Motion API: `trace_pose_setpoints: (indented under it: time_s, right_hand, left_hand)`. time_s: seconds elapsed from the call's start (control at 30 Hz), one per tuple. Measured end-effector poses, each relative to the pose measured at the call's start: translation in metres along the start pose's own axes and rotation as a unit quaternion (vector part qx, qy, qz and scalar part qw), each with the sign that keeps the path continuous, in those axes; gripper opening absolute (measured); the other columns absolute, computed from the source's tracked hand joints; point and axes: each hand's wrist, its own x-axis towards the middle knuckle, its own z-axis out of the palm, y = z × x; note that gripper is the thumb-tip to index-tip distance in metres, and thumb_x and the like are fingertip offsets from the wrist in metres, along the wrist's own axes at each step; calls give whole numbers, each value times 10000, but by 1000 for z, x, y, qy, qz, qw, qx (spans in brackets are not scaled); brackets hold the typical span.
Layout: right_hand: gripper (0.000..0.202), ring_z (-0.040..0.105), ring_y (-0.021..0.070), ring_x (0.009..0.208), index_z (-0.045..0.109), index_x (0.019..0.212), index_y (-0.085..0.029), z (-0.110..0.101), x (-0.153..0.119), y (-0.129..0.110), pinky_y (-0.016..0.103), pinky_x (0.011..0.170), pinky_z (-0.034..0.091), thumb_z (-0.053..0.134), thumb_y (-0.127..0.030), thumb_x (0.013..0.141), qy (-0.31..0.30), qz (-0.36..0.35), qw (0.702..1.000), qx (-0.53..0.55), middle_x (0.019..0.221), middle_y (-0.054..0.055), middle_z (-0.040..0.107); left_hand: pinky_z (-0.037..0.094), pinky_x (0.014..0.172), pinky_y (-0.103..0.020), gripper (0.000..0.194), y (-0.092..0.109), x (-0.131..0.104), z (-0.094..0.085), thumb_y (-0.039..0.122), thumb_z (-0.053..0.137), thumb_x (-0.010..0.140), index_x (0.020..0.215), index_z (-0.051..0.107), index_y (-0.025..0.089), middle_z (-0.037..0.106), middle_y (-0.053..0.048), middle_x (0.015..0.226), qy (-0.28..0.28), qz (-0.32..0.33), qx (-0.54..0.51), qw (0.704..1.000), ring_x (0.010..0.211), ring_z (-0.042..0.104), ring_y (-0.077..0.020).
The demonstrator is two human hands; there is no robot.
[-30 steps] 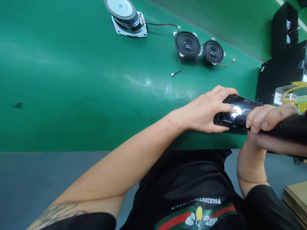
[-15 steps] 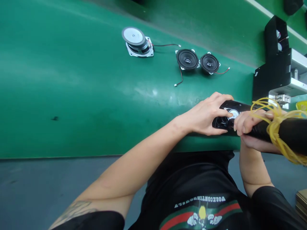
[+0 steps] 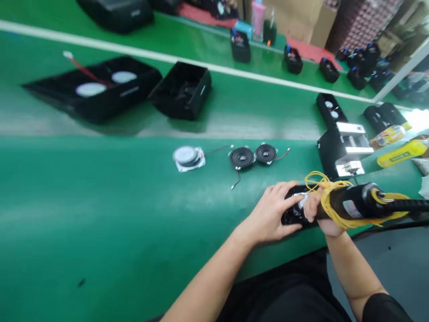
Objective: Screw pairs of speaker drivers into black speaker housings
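Note:
My left hand [image 3: 266, 215] is closed around the end of a black speaker box [image 3: 288, 217] lying on the bench, thumb over a pale round speaker back [image 3: 303, 200] inside it. My right hand [image 3: 313, 207] grips a black electric screwdriver [image 3: 351, 206] held over the box. Its tip is hidden behind my fingers. Yellow cord [image 3: 330, 208] is wound loosely about the tool's body. Beyond my hands, two black-coned speakers [image 3: 241, 157] lie face up with short wires. Left of them a stack of speakers [image 3: 187, 155] shows a pale magnet side up.
Blurred black speaker boxes [image 3: 103, 91] stand along the far side of the green bench [image 3: 117, 214]. A black and silver fixture [image 3: 335, 150] is at the right, beside a yellow bottle [image 3: 400, 154]. More black units [image 3: 240, 46] sit on the far line.
The view has tilted up, bringing the far side of the bench into sight. My hands keep their hold on the box and screwdriver; the screwdriver's rear end now shows.

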Motion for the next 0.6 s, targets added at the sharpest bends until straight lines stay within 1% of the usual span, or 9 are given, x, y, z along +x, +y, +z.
trace_pose_setpoints:
  time_s: [0.07,0.13,0.17,0.2,0.27,0.33,0.4,0.5,0.6]
  right_hand:
    - [620,370,133,328,633,1174,-299,-16,12,-22,258,340,394,317,-825,1085,62,-68,995,41,580,-87,471]
    - [602,304,119,331,609,1309,-324,-52,21,-44,241,337,339,347,-815,1081,145,-93,983,55,613,-96,472]
    - [597,319,120,356,624,1275,-303,-75,23,-52,246,354,349,413,-813,1045,247,-63,966,42,626,-88,472]
    - [668,336,116,381,631,1182,-279,-101,25,-56,249,361,353,461,-878,940,341,-27,940,17,644,-74,474]
    - [725,485,149,495,586,1035,-272,-152,24,-52,284,425,454,464,-928,753,439,131,886,-64,726,-26,523]
    - [596,571,171,592,577,968,-247,-191,20,-30,296,466,504,595,-779,698,464,215,854,-95,815,29,592]
    - [538,578,190,604,589,942,-240,-212,16,0,310,450,504,699,-621,578,475,282,824,-128,826,62,629]
    - [519,579,240,579,596,902,-264,-220,9,40,350,414,458,723,-525,472,448,353,804,-168,808,83,658]
    - [421,445,227,433,609,783,-303,-229,2,69,386,380,377,764,-544,475,405,395,796,-215,633,33,564]
  left_hand:
    - [535,1223,-708,755,2,-3,-4,342,921,823,1529,659,298,534,-201,1725,-7,-6,7,1000,1539,550,-455]
    - [569,1221,-646,711,6,-5,-9,273,918,783,1458,695,298,583,-191,1683,-6,-12,1,1000,1524,586,-426]
    - [584,1217,-610,649,8,-7,-12,262,919,766,1385,727,293,610,-184,1655,-2,-18,-5,1000,1512,606,-411]
    - [598,1208,-578,573,10,-9,-17,264,926,751,1296,753,286,630,-179,1631,6,-27,-11,1000,1495,629,-399]
    - [625,1172,-531,434,15,-15,-31,279,939,728,1125,764,272,656,-170,1601,31,-52,-20,998,1446,680,-378]
    - [645,1131,-488,332,19,-21,-51,277,926,727,999,736,262,677,-152,1576,62,-79,-23,995,1370,733,-341]
    - [660,1086,-466,277,21,-24,-74,275,904,723,904,695,250,698,-140,1548,111,-111,-23,987,1323,757,-323]
    - [684,985,-461,273,17,-13,-105,322,875,742,812,625,239,712,-139,1527,213,-170,-10,962,1282,764,-327]
    - [675,1005,-463,327,-3,27,-126,397,867,829,803,587,232,700,-138,1527,290,-229,33,929,1209,771,-284]
